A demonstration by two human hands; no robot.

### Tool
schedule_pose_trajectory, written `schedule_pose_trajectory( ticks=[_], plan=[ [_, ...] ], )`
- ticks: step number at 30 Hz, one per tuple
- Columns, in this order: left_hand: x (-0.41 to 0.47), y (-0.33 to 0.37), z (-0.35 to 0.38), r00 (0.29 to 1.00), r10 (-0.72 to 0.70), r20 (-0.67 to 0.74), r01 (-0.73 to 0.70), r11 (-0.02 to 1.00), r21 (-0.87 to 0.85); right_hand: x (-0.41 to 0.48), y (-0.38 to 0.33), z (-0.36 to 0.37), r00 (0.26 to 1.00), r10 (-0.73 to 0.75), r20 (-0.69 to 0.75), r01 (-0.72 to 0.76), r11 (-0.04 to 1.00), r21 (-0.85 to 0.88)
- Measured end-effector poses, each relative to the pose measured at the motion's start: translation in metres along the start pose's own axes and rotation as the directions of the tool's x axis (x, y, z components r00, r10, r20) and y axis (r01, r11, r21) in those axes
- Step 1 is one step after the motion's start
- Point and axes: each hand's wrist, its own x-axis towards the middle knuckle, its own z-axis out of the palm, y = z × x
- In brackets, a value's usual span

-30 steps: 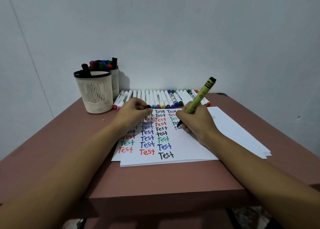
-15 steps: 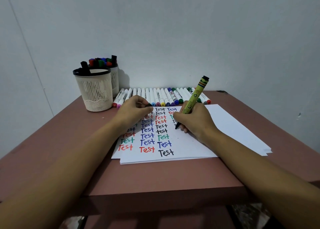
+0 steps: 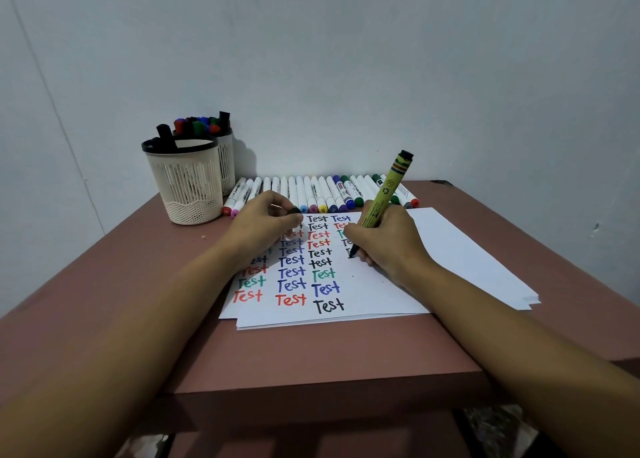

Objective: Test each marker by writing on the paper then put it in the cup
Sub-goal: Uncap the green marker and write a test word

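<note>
My right hand [image 3: 384, 243] grips a green-barrelled marker [image 3: 385, 194] with its black tip touching the white paper [image 3: 450, 249], to the right of columns of coloured "Test" words. My left hand [image 3: 263, 225] rests on the paper's upper left and pinches the marker's black cap [image 3: 294, 211]. A row of white markers [image 3: 311, 194] with coloured caps lies along the paper's far edge. A cream mesh cup [image 3: 185, 184] with a black rim stands at the back left and holds a black marker.
A second cup [image 3: 225, 159], full of coloured markers, stands behind the first against the wall. The paper is a stack of sheets on a small reddish-brown table [image 3: 121, 284]. The table's front edge lies close below my forearms.
The marker has swung more upright and its tip has shifted slightly while writing on the paper. My left hand stays put with the cap.
</note>
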Motion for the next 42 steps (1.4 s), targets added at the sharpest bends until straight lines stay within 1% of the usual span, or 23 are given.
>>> schedule_pose_trajectory(
  ticks=[6, 9, 11, 16, 19, 22, 26, 29, 34, 37, 40, 42],
  plan=[
    [-0.0005, 0.0001, -0.0004, 1.000, 0.005, 0.003, -0.005, 1.000, 0.010, -0.0007, -0.0008, 0.0007, 0.999, 0.012, 0.031, -0.011, 1.000, -0.016],
    [-0.0009, -0.0005, -0.0021, 1.000, 0.007, 0.003, -0.007, 1.000, 0.007, 0.0006, 0.0008, -0.0031, 0.998, 0.028, -0.063, -0.025, 0.998, 0.050],
    [-0.0013, -0.0002, -0.0015, 1.000, 0.008, 0.006, -0.008, 1.000, 0.009, 0.0016, 0.0014, -0.0049, 0.993, 0.033, -0.117, -0.026, 0.998, 0.058],
    [-0.0016, 0.0008, -0.0001, 1.000, 0.003, 0.013, -0.003, 1.000, -0.004, 0.0003, -0.0006, -0.0007, 0.998, 0.030, -0.052, -0.030, 1.000, 0.001],
    [-0.0016, 0.0010, -0.0005, 1.000, 0.006, 0.009, -0.006, 1.000, 0.003, -0.0009, -0.0010, -0.0012, 0.998, 0.019, -0.068, -0.021, 0.999, -0.026],
    [-0.0017, 0.0008, -0.0003, 1.000, 0.009, 0.012, -0.009, 1.000, 0.004, -0.0013, -0.0015, -0.0018, 0.997, 0.017, -0.071, -0.019, 0.999, -0.031],
    [-0.0016, 0.0006, -0.0003, 1.000, 0.013, 0.013, -0.014, 1.000, 0.010, -0.0022, -0.0033, -0.0025, 0.999, 0.030, -0.022, -0.030, 0.999, -0.013],
    [-0.0007, -0.0002, 0.0000, 1.000, 0.016, 0.013, -0.016, 1.000, 0.019, -0.0030, -0.0046, -0.0025, 0.999, 0.013, -0.046, -0.016, 0.998, -0.068],
    [0.0005, -0.0013, 0.0002, 1.000, 0.025, 0.007, -0.025, 0.999, 0.020, -0.0036, -0.0039, -0.0054, 0.987, -0.032, -0.155, 0.017, 0.995, -0.099],
    [-0.0002, -0.0009, -0.0003, 1.000, 0.025, 0.013, -0.025, 0.999, 0.026, -0.0032, -0.0029, -0.0041, 0.991, -0.015, -0.136, 0.001, 0.995, -0.104],
    [-0.0006, -0.0006, -0.0009, 1.000, 0.023, 0.014, -0.023, 0.999, 0.026, -0.0021, -0.0019, -0.0030, 0.993, 0.033, -0.111, -0.040, 0.998, -0.058],
    [-0.0006, -0.0004, -0.0005, 1.000, 0.020, 0.015, -0.021, 1.000, 0.022, -0.0027, -0.0025, -0.0035, 0.994, 0.030, -0.109, -0.040, 0.996, -0.084]
  ],
)
